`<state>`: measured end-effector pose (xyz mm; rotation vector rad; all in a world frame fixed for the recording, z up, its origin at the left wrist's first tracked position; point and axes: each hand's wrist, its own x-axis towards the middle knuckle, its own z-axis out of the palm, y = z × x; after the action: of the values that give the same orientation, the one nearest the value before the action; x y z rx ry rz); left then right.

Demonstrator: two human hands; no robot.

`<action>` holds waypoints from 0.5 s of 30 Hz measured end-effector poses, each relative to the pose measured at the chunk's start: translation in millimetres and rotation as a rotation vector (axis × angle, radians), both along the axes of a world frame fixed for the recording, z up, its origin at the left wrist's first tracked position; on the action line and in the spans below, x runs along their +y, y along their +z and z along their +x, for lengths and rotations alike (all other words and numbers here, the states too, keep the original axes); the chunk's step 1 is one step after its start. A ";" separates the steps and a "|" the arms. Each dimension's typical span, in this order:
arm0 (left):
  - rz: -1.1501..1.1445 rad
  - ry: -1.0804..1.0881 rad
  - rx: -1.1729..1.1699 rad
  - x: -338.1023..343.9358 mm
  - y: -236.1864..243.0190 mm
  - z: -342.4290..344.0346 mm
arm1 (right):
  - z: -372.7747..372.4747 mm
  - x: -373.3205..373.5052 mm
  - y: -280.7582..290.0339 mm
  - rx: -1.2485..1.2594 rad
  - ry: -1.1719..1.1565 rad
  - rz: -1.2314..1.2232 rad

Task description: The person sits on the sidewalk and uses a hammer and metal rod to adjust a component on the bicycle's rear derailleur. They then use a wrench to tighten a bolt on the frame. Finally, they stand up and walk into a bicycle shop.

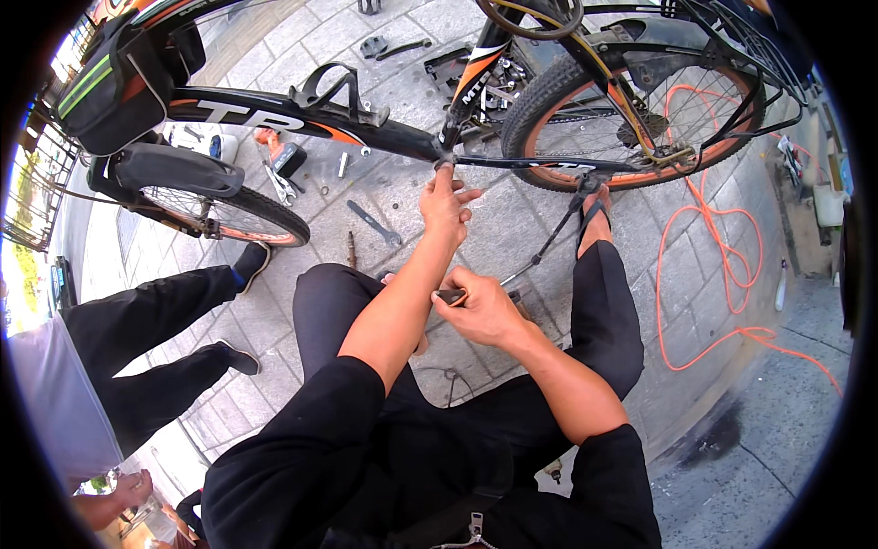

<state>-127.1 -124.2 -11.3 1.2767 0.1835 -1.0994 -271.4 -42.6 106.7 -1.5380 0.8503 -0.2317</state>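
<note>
My left hand [443, 212] reaches up to the bottom bracket [444, 157] of a black and orange bicycle frame [393, 137]. One finger points into it or touches it; the others are loosely apart. Closer to my body, my right hand [483, 313] is closed around a small dark object [450, 296], whose kind I cannot make out. A flat grey wrench [373, 222] and a short brownish metal shaft [351, 249] lie on the paving left of my left forearm. A thin black rod like a kickstand [556, 235] slants down from the frame beside my sandalled foot.
A tool case [457, 75] with several metal tools lies behind the frame, near a loose crank arm [395, 48]. A red and black power tool [282, 154] and a socket [343, 165] lie at left. An orange hose [663, 302] loops at right. A person [137, 320] stands at left.
</note>
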 end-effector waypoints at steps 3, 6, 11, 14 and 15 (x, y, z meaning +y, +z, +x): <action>-0.083 0.013 0.020 1.7 -8.2 2.8 | -1.3 -0.3 -1.6 0.014 0.008 -0.015; -0.226 0.038 0.211 5.4 -21.4 5.5 | -0.7 -1.2 -5.9 0.040 0.033 -0.014; -0.470 0.062 0.660 2.2 -26.5 5.9 | 0.5 0.0 -11.4 0.038 0.024 -0.003; -0.565 0.053 0.773 1.0 -33.2 8.7 | 3.2 -0.8 -6.6 0.049 0.023 0.013; -0.538 0.032 0.775 1.9 -32.0 9.3 | 3.0 -0.6 -6.2 0.042 0.008 0.034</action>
<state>-117.8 -122.4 -43.2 0.3291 0.4477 -1.4513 -268.4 -43.2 100.5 -1.5190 0.8762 -0.1789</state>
